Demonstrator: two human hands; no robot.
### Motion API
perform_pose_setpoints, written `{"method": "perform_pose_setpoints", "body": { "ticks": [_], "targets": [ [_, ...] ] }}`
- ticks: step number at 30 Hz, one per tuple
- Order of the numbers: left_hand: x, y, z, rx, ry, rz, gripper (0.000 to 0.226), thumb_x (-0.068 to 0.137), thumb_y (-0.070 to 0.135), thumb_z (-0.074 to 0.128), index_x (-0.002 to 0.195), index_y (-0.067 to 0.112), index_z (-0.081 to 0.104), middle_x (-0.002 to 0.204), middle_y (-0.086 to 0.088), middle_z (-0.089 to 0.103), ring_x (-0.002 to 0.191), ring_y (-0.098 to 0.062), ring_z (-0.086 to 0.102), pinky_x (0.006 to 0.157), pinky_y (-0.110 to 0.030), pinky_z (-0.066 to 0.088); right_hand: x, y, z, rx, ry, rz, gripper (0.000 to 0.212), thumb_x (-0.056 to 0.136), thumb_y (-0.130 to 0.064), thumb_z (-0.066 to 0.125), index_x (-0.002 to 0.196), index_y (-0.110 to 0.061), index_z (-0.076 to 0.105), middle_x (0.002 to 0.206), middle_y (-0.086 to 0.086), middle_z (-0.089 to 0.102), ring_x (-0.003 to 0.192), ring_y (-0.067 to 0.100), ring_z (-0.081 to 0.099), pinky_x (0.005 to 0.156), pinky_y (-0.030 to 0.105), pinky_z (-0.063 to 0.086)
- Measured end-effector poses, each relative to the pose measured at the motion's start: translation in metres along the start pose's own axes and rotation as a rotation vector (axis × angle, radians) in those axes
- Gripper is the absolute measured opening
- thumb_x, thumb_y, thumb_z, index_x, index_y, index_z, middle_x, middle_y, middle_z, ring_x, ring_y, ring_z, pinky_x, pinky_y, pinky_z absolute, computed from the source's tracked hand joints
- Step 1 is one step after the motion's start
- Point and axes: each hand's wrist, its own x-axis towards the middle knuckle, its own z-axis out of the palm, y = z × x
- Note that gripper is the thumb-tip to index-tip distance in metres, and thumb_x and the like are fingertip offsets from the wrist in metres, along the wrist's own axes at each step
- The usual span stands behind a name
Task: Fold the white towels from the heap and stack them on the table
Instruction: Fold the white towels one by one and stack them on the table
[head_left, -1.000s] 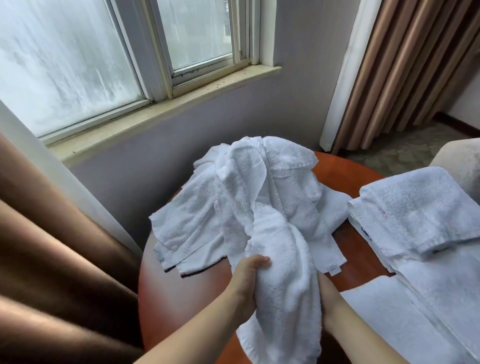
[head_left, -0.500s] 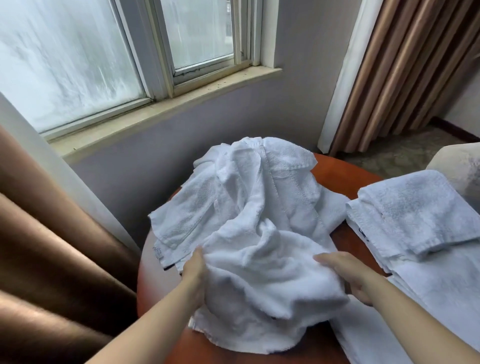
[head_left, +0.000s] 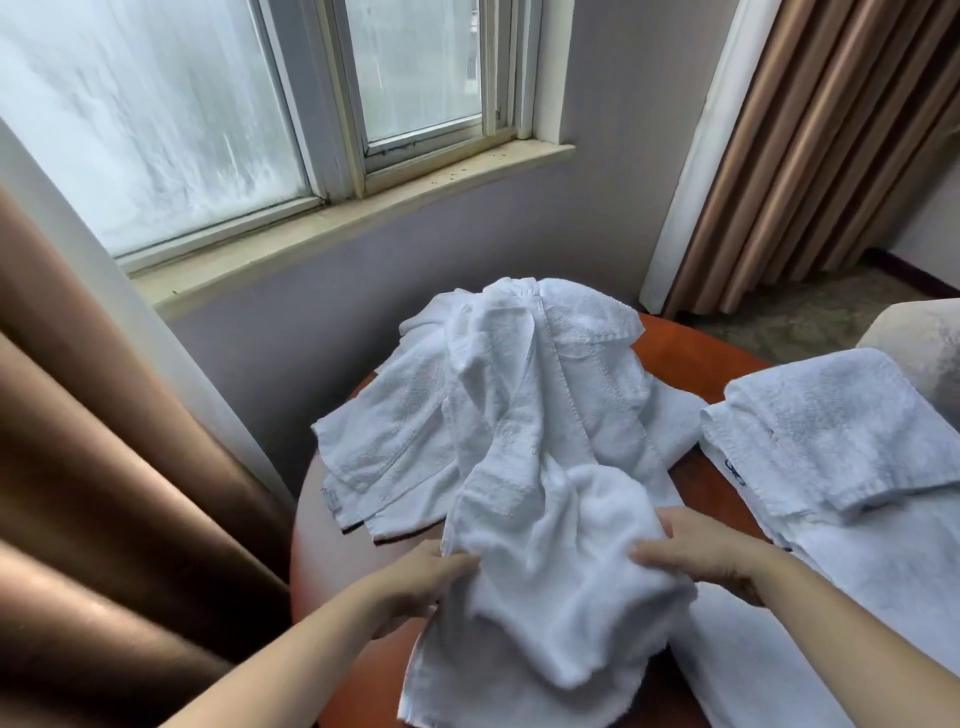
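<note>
Crumpled towel (head_left: 561, 597) tight in the grip of left hand (head_left: 410, 577) and right hand (head_left: 711, 556)

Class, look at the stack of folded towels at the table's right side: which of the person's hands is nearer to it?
Right. The right hand lies just left of the folded stack; the left hand is farther off, beyond the crumpled towel between them.
</note>
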Motion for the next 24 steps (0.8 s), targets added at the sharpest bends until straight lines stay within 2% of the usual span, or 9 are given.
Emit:
{"method": "perform_pose_setpoints", "body": {
  "ticks": [3, 5, 8, 10, 12, 14, 18, 22, 24],
  "targets": [
    [-0.004, 0.017, 0.013, -0.274, 0.001, 0.019, 0.025, 0.094, 0.047, 0.053, 0.101, 0.026, 0.064, 0.089, 0.006, 0.074, 0.087, -0.012, 0.069, 0.077, -0.026, 0.052, -0.007, -0.022, 0.012, 0.149, 0.262, -0.079, 0.015, 0.089, -0.020, 0.067, 0.102, -0.013, 0.068, 0.097, 0.004, 0.074, 0.085, 0.016, 0.069, 0.069, 0.027, 0.054],
    [-0.007, 0.029, 0.020, -0.449, -0.085, 0.051, 0.030, 0.080, 0.046, 0.069, 0.084, 0.017, 0.064, 0.070, -0.002, 0.066, 0.067, -0.011, 0.061, 0.065, -0.020, 0.046, -0.015, -0.037, 0.022, 0.361, 0.156, -0.095, 0.028, 0.087, -0.024, 0.068, 0.112, -0.011, 0.066, 0.097, 0.008, 0.073, 0.082, 0.019, 0.069, 0.064, 0.029, 0.052],
    [-0.016, 0.050, 0.031, -0.689, -0.272, 0.249, 0.047, 0.067, 0.027, 0.071, 0.113, 0.015, 0.064, 0.080, -0.008, 0.071, 0.070, -0.013, 0.067, 0.069, -0.021, 0.053, -0.035, -0.061, 0.030, 0.665, -0.083, -0.175, 0.035, 0.088, -0.013, 0.054, 0.122, -0.018, 0.061, 0.102, 0.007, 0.073, 0.084, 0.018, 0.071, 0.063, 0.027, 0.055],
    [-0.022, 0.057, 0.037, -0.867, -0.351, 0.404, 0.057, 0.072, 0.010, 0.061, 0.129, 0.015, 0.055, 0.078, -0.007, 0.070, 0.064, -0.012, 0.064, 0.065, -0.019, 0.051, -0.042, -0.068, 0.028, 0.799, -0.166, -0.274, 0.048, 0.091, -0.009, 0.043, 0.136, -0.025, 0.050, 0.123, 0.005, 0.067, 0.109, 0.021, 0.066, 0.089, 0.039, 0.054],
    [-0.024, 0.061, 0.045, -0.940, -0.423, 0.489, 0.067, 0.073, 0.013, 0.061, 0.139, 0.022, 0.051, 0.099, -0.010, 0.066, 0.081, -0.019, 0.055, 0.081, -0.029, 0.043, -0.043, -0.067, 0.025, 0.794, -0.221, -0.360, 0.060, 0.089, -0.010, 0.048, 0.143, -0.036, 0.038, 0.136, 0.005, 0.058, 0.124, 0.028, 0.056, 0.107, 0.052, 0.040],
    [-0.021, 0.061, 0.048, -0.965, -0.447, 0.524, 0.068, 0.073, 0.013, 0.060, 0.139, 0.025, 0.050, 0.109, -0.010, 0.059, 0.087, -0.022, 0.045, 0.084, -0.033, 0.035, -0.040, -0.063, 0.026, 0.685, -0.164, -0.377, 0.076, 0.080, -0.011, 0.059, 0.145, -0.043, 0.032, 0.136, 0.003, 0.058, 0.126, 0.026, 0.054, 0.109, 0.054, 0.036],
    [-0.023, 0.068, 0.059, -0.965, -0.478, 0.553, 0.064, 0.073, 0.010, 0.055, 0.137, 0.015, 0.052, 0.114, -0.011, 0.063, 0.103, -0.024, 0.057, 0.099, -0.039, 0.037, -0.040, -0.061, 0.042, 0.470, 0.084, -0.385, 0.094, 0.067, -0.013, 0.072, 0.145, -0.041, 0.029, 0.133, -0.011, 0.059, 0.122, 0.006, 0.056, 0.100, 0.032, 0.047],
    [-0.024, 0.077, 0.063, -0.916, -0.447, 0.513, 0.057, 0.071, -0.001, 0.052, 0.128, -0.005, 0.053, 0.126, -0.017, 0.059, 0.116, -0.025, 0.057, 0.107, -0.030, 0.038, -0.034, -0.057, 0.048, 0.444, 0.388, -0.273, 0.052, 0.075, -0.002, 0.077, 0.121, -0.012, 0.055, 0.110, 0.006, 0.071, 0.100, 0.018, 0.068, 0.085, 0.033, 0.055],
    [-0.022, 0.078, 0.066, -0.786, -0.317, 0.466, 0.033, 0.079, -0.003, 0.052, 0.111, -0.001, 0.061, 0.106, -0.008, 0.066, 0.098, -0.013, 0.064, 0.094, -0.020, 0.048, -0.037, -0.060, 0.048, 0.592, 0.408, -0.217, 0.026, 0.081, 0.000, 0.070, 0.106, -0.004, 0.063, 0.096, 0.015, 0.073, 0.086, 0.025, 0.070, 0.075, 0.033, 0.057]
  ]
}}
